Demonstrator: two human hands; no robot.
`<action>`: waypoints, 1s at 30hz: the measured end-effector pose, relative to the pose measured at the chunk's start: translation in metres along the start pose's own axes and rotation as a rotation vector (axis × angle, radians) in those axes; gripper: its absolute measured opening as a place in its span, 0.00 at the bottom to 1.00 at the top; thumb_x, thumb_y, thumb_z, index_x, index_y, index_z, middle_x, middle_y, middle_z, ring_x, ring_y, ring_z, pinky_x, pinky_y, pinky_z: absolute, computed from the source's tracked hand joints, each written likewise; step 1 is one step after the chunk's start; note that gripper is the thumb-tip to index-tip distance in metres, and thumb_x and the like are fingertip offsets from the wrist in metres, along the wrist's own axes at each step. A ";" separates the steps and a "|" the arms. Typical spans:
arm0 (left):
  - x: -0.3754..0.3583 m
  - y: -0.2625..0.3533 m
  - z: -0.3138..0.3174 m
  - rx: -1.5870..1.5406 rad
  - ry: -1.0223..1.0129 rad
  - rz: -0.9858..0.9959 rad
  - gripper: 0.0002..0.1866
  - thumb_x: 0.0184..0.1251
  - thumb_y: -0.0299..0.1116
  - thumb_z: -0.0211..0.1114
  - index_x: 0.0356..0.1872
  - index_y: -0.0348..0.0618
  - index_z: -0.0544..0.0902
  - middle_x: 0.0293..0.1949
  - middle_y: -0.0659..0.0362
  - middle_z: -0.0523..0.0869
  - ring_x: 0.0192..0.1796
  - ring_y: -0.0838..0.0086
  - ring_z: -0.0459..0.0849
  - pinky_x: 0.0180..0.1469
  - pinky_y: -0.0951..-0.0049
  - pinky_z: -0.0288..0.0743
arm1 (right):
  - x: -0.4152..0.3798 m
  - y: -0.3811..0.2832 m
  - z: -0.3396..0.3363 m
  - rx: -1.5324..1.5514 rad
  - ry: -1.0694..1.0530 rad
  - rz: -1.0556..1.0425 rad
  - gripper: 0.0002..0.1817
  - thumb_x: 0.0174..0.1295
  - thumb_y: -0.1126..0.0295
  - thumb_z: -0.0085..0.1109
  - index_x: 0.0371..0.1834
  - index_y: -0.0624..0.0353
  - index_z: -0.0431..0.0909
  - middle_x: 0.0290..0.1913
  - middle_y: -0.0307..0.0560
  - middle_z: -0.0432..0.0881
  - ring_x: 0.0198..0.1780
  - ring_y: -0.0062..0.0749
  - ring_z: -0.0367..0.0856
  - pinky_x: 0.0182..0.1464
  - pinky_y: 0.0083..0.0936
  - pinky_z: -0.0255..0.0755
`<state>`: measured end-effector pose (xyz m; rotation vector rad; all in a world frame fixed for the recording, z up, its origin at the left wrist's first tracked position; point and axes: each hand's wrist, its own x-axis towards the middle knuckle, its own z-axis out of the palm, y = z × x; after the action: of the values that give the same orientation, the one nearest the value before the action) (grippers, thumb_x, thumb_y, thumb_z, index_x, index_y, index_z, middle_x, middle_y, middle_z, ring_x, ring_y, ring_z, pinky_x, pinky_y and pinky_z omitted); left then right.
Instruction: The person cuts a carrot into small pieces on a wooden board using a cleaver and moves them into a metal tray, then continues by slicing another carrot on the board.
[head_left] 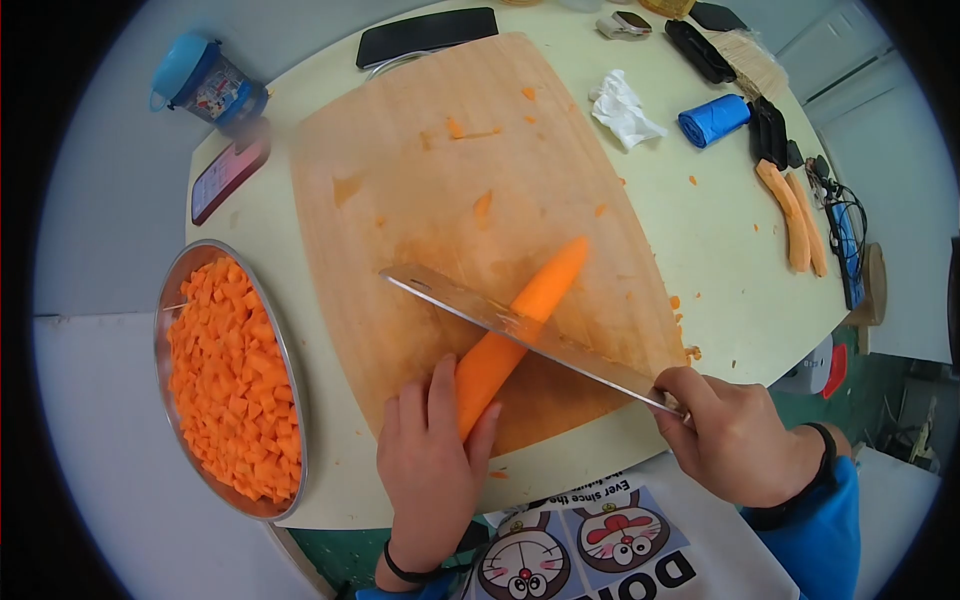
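A peeled carrot [487,377] lies slantwise on the wooden cutting board [400,170], its narrow tip pointing up and right. My left hand [428,450] grips the thick near end, fingers on one side and thumb on the other. In my right hand [730,430] is the handle of a long kitchen knife [455,298]. The blade crosses over the middle of the carrot, its tip reaching left across the board. Small orange scraps and wet stains dot the wood.
Left of the board stands a metal bowl [291,350] heaped with diced carrot [230,380]. A phone [230,178] and a blue-lidded cup [205,85] sit behind it. Crumpled tissue [622,108], a blue roll [714,121] and two peeled orange sticks [790,215] lie to the right.
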<state>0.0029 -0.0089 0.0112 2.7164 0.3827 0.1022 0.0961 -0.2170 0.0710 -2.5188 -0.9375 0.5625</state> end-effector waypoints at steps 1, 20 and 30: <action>0.000 -0.001 0.001 0.033 0.035 0.039 0.27 0.52 0.38 0.69 0.54 0.38 0.74 0.39 0.53 0.75 0.37 0.62 0.75 0.36 0.67 0.72 | 0.000 -0.001 0.000 0.002 -0.001 0.000 0.10 0.55 0.71 0.60 0.33 0.59 0.67 0.17 0.45 0.73 0.18 0.40 0.76 0.18 0.32 0.70; -0.001 0.003 -0.017 -0.024 -0.103 -0.070 0.25 0.57 0.37 0.65 0.55 0.40 0.72 0.41 0.51 0.75 0.43 0.56 0.76 0.40 0.63 0.72 | 0.001 -0.001 -0.021 0.120 0.032 0.076 0.09 0.57 0.70 0.59 0.35 0.59 0.70 0.19 0.47 0.76 0.19 0.42 0.77 0.21 0.32 0.70; -0.018 -0.009 -0.020 0.010 -0.166 -0.060 0.28 0.57 0.37 0.65 0.58 0.40 0.70 0.43 0.50 0.75 0.42 0.56 0.77 0.39 0.64 0.73 | -0.002 0.023 -0.021 0.232 0.073 0.119 0.06 0.61 0.71 0.56 0.32 0.61 0.72 0.18 0.50 0.75 0.19 0.44 0.77 0.22 0.32 0.70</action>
<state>-0.0192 0.0011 0.0258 2.6956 0.4160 -0.1407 0.1168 -0.2387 0.0781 -2.3786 -0.6588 0.5759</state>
